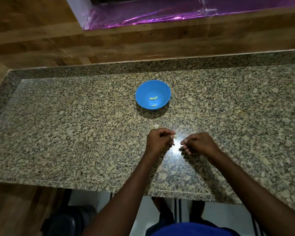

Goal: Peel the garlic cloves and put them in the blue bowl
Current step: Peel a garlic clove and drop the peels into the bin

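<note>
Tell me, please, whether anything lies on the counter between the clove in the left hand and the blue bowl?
Only a small pale scrap, perhaps peel, lies on the counter just beyond the left hand. It is low and flat, so the clove can pass over it to the bowl.

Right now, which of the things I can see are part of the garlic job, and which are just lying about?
Part of the job:
blue bowl, with peeled cloves in it
garlic clove held by the left hand
right hand, fingers curled
pale scrap, perhaps peel

Just there:
granite counter
purple foil
</note>
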`<state>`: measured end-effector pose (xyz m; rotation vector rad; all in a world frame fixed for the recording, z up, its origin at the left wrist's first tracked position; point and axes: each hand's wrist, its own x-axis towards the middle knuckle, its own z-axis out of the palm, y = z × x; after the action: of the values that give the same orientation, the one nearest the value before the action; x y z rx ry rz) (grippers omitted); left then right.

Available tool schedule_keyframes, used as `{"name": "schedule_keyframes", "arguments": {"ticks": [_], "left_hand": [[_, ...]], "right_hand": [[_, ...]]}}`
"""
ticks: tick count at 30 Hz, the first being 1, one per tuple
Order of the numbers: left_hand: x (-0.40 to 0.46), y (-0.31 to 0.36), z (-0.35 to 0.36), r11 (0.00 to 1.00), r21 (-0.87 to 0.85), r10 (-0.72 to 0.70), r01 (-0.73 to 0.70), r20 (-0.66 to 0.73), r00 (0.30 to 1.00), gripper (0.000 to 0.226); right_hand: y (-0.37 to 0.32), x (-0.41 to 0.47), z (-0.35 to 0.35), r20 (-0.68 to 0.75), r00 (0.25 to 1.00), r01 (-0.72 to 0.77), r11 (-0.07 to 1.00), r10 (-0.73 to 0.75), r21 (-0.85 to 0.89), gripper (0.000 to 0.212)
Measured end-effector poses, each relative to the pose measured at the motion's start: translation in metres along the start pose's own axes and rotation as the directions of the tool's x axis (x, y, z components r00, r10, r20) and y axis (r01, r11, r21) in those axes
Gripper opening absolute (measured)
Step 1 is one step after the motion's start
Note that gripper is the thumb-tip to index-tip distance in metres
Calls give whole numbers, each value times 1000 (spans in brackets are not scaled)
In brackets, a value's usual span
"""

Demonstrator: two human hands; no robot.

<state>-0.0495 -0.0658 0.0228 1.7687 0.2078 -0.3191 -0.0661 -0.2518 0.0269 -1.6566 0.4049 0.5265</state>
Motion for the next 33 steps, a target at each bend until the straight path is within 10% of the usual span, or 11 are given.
{"name": "schedule_keyframes", "arguments": {"ticks": [15, 18, 33], "left_hand": [[11, -29, 9, 894, 444, 167, -61, -204, 965, 25], [-5, -39, 12, 790, 592, 254, -160, -79, 964, 3], [-16, -48, 67, 543, 797, 340, -264, 79, 937, 36]], "right_hand": [[11, 1, 4, -163, 985, -28, 979, 62, 200, 11], [14, 0, 7, -192, 976, -49, 965, 101, 259, 10], [31, -3, 2, -292, 953, -38, 988, 80, 149, 12]]}}
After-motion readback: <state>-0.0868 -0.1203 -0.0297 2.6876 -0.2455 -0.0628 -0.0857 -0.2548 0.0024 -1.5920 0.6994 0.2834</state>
